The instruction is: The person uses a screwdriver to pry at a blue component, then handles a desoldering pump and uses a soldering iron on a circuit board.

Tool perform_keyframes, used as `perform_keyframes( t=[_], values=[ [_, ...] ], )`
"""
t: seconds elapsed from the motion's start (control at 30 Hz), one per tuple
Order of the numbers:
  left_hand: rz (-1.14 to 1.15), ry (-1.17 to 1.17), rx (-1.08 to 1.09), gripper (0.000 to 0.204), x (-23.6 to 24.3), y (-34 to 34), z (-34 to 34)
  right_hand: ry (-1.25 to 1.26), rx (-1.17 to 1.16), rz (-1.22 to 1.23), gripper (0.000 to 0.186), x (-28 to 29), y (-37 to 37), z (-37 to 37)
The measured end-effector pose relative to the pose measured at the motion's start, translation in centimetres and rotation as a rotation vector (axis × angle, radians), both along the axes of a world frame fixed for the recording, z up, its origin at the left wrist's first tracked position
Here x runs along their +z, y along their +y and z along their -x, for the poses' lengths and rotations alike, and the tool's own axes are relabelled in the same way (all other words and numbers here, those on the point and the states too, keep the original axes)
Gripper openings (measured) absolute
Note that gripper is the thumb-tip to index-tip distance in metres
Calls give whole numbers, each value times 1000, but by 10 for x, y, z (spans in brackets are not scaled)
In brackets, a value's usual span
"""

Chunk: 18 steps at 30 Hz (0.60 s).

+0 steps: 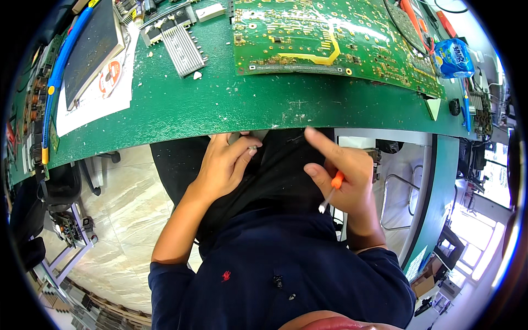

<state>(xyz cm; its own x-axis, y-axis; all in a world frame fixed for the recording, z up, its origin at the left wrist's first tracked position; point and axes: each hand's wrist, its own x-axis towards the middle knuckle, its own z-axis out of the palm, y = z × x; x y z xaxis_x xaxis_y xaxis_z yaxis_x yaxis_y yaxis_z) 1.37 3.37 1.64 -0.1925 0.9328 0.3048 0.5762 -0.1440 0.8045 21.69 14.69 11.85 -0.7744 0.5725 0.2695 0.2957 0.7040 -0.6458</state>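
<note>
Below the near edge of the green bench, my left hand [223, 165] is closed over my lap, its thumb and forefinger pinched together. A tiny pale bit shows at the fingertips, too small to name; the bench edge hides part of the fingers. To its right, my right hand [349, 176] holds a small screwdriver [337, 180] with an orange handle in the curled fingers. The light-coloured shaft points down toward my body. The forefinger of that hand stretches out to the bench edge, and the thumb sticks out apart from it.
A large green circuit board [297, 44] lies across the bench [181, 107]. Left of it are a finned metal heatsink [181, 49], a dark panel [93, 49] on white paper and a blue rod-shaped tool [58, 77]. A blue packet [454, 58] sits at the right.
</note>
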Motion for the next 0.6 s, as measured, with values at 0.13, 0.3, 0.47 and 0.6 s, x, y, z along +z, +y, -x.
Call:
perform_keyframes(
  t=[0.13, 0.3, 0.47, 0.6],
  values=[
    [72, -105, -44, 19, 10, -5, 14, 254, 15, -109, 22, -39, -14, 1],
    [61, -638, -82, 20, 17, -12, 22, 85, -95, 255, 20, -50, -18, 4],
    [-134, -1196, -151, 22, 19, -19, 17, 43, -27, 398, 23, -42, -16, 9],
    [-146, -1350, -183, 20, 19, -18, 10, 62, 67, 381, 13, -34, -13, 2]
  ],
)
